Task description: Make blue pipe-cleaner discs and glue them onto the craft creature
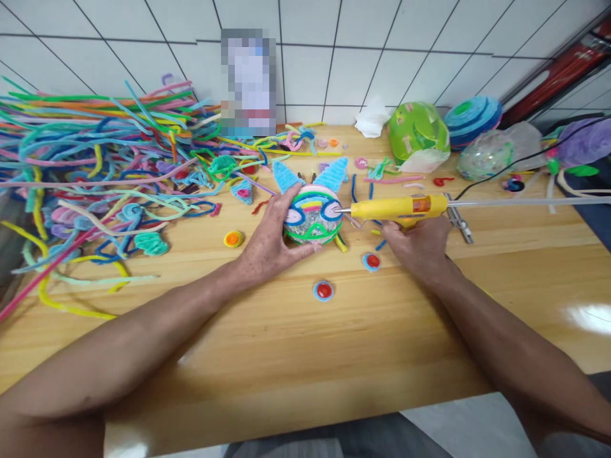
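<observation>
Around the left side of a round pipe-cleaner animal head [312, 230] my left hand [274, 235] is closed, thumb along its lower edge. The head has light-blue pointed ears, pink eye patches ringed in dark blue, and a green-outlined lower part. My right hand [420, 245] grips a yellow hot glue gun [382, 208] by its handle. Its metal nozzle points left, at the right eye patch; whether it touches I cannot tell. A long clear glue stick [525, 202] sticks out of the gun's back. Two red-and-blue discs [324, 291] lie on the table in front of the head.
A heap of coloured pipe cleaners [109, 159] covers the table's left. An orange-yellow disc [233, 239] lies left of my hand. At the back right stand a green packet [419, 135] and a blue coil [473, 121]. The gun's black cord [506, 165] runs off to the right.
</observation>
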{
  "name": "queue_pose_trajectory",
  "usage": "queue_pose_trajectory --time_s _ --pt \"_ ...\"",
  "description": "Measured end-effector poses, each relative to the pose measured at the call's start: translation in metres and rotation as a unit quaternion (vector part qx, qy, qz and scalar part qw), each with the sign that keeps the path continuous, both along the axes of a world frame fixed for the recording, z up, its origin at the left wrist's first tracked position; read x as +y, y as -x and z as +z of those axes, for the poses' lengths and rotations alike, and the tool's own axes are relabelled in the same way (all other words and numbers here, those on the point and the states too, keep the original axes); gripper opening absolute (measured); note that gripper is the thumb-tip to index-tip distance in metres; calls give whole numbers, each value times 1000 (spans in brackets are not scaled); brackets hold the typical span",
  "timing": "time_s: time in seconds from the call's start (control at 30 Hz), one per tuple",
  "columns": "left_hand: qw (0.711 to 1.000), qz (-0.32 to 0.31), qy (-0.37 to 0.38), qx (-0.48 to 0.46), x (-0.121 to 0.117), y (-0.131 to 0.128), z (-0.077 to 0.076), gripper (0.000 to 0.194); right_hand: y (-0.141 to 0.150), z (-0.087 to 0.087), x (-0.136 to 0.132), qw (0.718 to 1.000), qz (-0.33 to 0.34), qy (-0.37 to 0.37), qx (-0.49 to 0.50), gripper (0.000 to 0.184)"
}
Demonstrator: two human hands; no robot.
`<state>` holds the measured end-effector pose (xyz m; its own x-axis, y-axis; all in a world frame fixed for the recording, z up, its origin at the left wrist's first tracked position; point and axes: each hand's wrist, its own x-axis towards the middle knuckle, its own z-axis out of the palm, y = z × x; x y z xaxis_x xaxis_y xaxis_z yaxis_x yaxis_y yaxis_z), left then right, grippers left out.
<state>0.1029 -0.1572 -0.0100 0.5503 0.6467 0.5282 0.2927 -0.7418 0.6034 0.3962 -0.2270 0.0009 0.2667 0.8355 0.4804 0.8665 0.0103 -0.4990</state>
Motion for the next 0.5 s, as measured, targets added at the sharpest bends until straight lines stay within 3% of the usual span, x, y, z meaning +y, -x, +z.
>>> queue_pose_trajectory --time_s 0.5 --pt "1000 2 7 -4 0 0 0 104 -2 -3 0 1000 -16 -3 5 13"
